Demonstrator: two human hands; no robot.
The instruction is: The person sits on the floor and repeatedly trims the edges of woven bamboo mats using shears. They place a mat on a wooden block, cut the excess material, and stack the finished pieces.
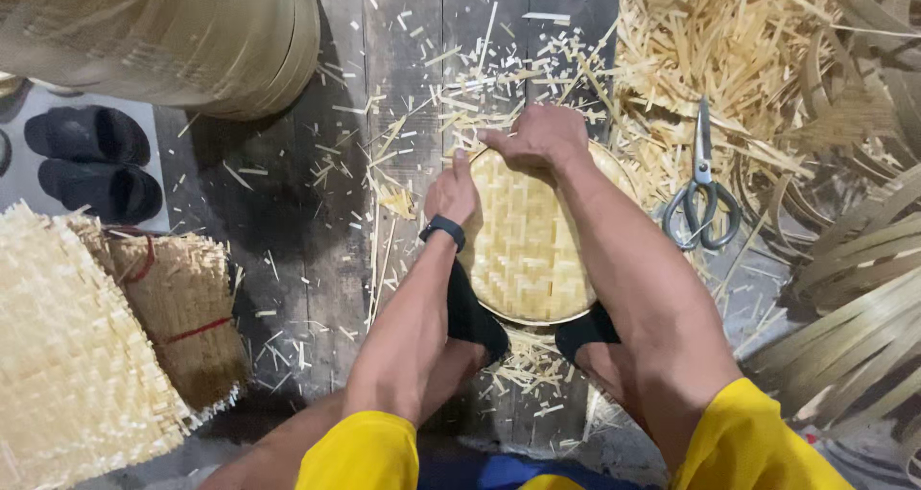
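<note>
Tray: I see one round woven bamboo tray (528,250), pale yellow, on the plank floor (288,212) between my feet, centre of view.
Left hand: my left hand (451,194) presses the tray's left rim, fingers curled on it.
Right hand: my right hand (539,137) grips the far rim, closed over the edge.
Around: one pair of scissors (702,197) lies right; woven mat stacks (86,336) near left; two black sandals (91,159) far left; bamboo scraps (710,39) far right.
</note>
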